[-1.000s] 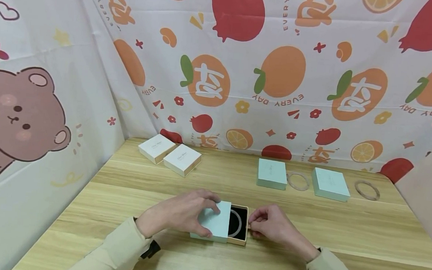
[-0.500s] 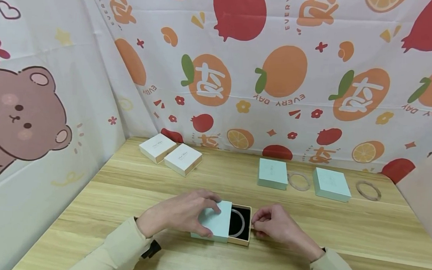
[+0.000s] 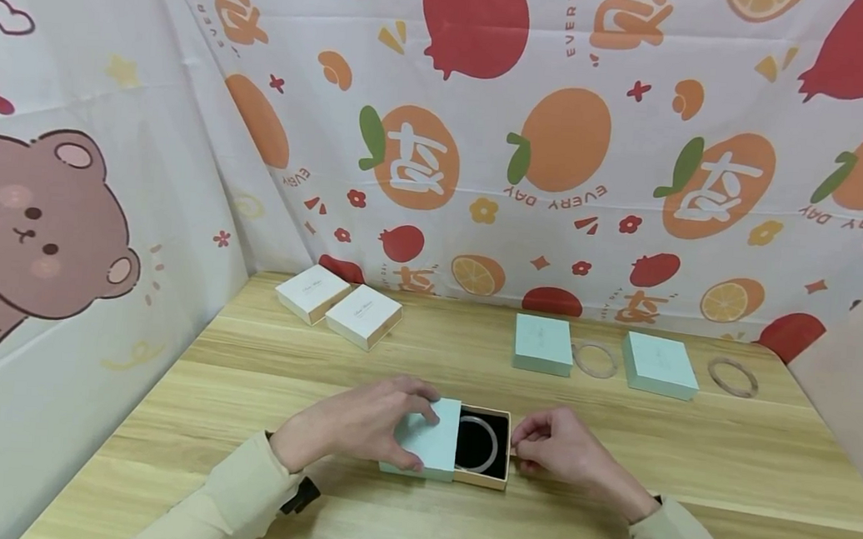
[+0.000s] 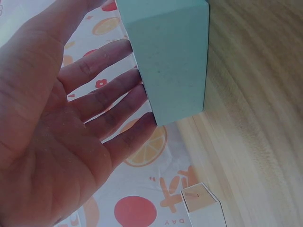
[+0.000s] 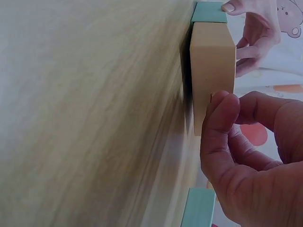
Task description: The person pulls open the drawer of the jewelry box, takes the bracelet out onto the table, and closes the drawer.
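A mint-green sleeve of a slide-out bangle box lies on the wooden table in front of me. My left hand holds it from the left, thumb at the near edge and fingers over its top. From the sleeve's right end the tan drawer sticks out about halfway. Inside, on black lining, lies a pale bangle, its left edge still under the sleeve. Thumb and forefinger of my right hand pinch a small tab at the drawer's end face; the fingertips mostly hide the tab.
Two white boxes stand at the back left. Farther right are a mint box, a bangle, a second mint box and another bangle. A printed curtain hangs behind the table.
My right hand has moved right, drawing the drawer farther out, so more of the bangle shows. The left hand and the sleeve have stayed in place.
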Available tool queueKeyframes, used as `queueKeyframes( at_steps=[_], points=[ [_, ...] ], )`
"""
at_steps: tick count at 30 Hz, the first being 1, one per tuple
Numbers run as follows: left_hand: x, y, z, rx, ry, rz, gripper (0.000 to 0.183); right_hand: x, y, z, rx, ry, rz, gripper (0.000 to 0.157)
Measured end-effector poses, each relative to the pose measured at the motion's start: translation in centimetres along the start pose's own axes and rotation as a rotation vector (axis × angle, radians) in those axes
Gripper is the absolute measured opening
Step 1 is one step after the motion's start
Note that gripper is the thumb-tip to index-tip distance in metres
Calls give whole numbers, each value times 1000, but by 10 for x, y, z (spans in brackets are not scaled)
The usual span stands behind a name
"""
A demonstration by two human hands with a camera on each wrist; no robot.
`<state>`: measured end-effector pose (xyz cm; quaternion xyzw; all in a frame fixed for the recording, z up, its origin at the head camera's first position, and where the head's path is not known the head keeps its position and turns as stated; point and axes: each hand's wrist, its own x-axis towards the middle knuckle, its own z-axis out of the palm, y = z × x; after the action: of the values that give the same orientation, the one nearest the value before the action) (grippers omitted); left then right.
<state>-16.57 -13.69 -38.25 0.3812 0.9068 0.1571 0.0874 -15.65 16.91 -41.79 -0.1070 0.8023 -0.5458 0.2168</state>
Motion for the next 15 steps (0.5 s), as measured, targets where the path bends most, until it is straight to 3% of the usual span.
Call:
queueKeyframes(
  at_steps=[4,7,12,15],
  points=[
    [1,-1,0,1,4,9,48,-1,0,-2,-38,8,-11,9],
    [1,-1,1,1,5,12,48,-2,-2,-3,-165,51,-60,7],
    [1,-1,1,4,5,8,48,1,-10,3,-463,191,-239,7],
    [1,0,1,6,5,5,48,7,-14,11,-563,226,-346,10]
  ],
)
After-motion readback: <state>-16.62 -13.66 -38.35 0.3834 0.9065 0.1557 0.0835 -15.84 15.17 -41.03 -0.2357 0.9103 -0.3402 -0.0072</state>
